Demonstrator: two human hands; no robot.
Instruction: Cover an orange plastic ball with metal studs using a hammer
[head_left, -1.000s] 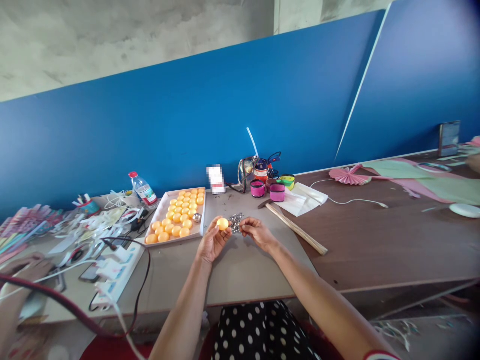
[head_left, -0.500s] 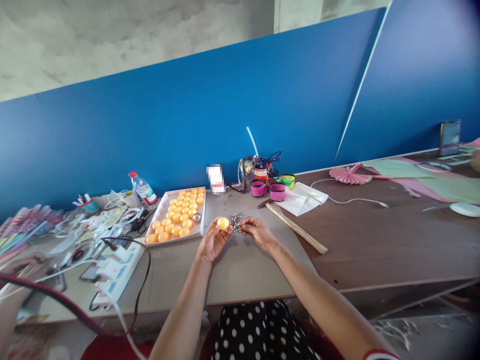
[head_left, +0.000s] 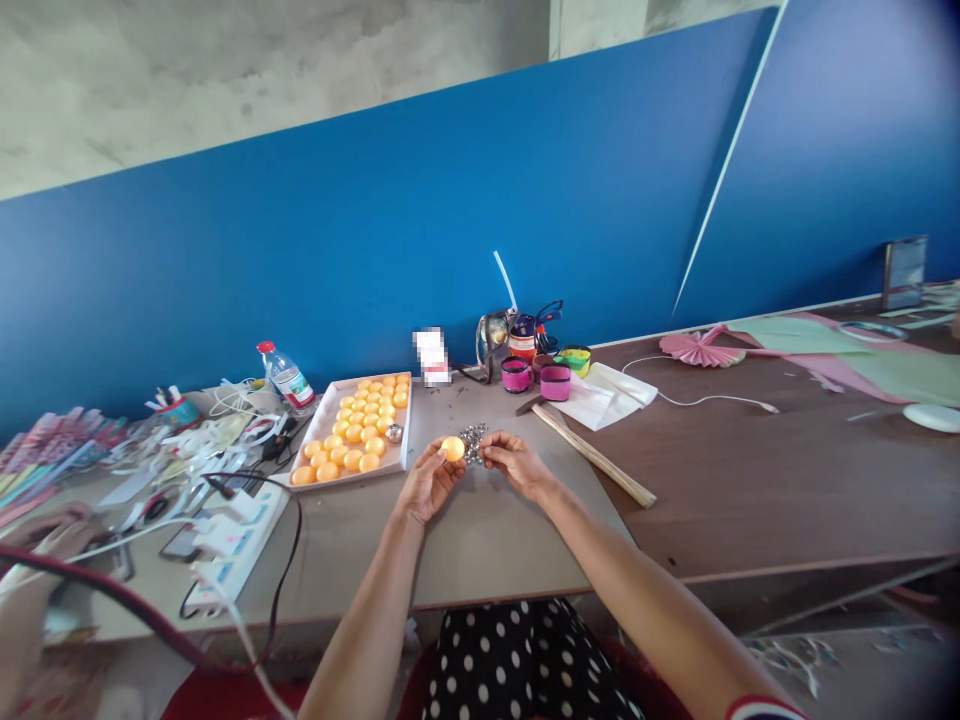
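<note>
My left hand (head_left: 430, 488) grips an orange ping-pong ball (head_left: 453, 449) between thumb and fingers, above the grey table mat. Just right of it, my right hand (head_left: 517, 465) is closed in a pinch, its fingertips a short way from the ball. Whatever sits in that pinch is too small to make out. Behind and between both hands lies a pile of small shiny metal pieces (head_left: 473, 436). Left of my left hand, a shallow white box (head_left: 406, 440) holds rows of similar orange balls (head_left: 352, 434), with a round silvery metal thing (head_left: 394, 433) among them.
A hammer with a wooden handle (head_left: 600, 460) lies to the right. Behind it stand pink tape-like rolls (head_left: 555, 382). A white power strip (head_left: 238, 550), cables and a water bottle (head_left: 286, 378) are at left. Another person's hand (head_left: 64, 530) works at the far left.
My left hand has brought the ball slightly right and down, closer to my right fingertips. My right hand stays nearly in place, still pinched.
</note>
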